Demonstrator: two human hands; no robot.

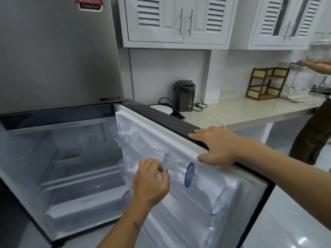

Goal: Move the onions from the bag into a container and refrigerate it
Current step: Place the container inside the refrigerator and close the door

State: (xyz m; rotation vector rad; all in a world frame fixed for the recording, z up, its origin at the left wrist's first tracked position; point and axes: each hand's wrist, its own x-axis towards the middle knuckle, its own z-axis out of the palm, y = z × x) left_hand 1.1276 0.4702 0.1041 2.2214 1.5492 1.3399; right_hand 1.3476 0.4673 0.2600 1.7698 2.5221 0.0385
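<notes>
The lower fridge door [179, 122] stands wide open. My right hand [216, 145] grips its top edge, fingers over the dark outer rim and thumb on the white inner lining. My left hand [152, 181] hovers at the door's clear rack, fingers loosely curled and apart, holding nothing that I can make out. Just right of it, a clear plastic container with a round blue end [189, 174] lies in the door rack. Its contents are hidden by glare. No onions or bag are in view. The fridge compartment [68, 167] shows glass shelves and a bottom drawer.
The grey freezer door [57, 51] above is closed. A beige counter [250, 110] to the right carries a dark electric kettle pot [184, 95], a white plate [162, 109], cables and a wooden rack [265, 83]. Another person [311, 136] stands at the far right, one hand raised.
</notes>
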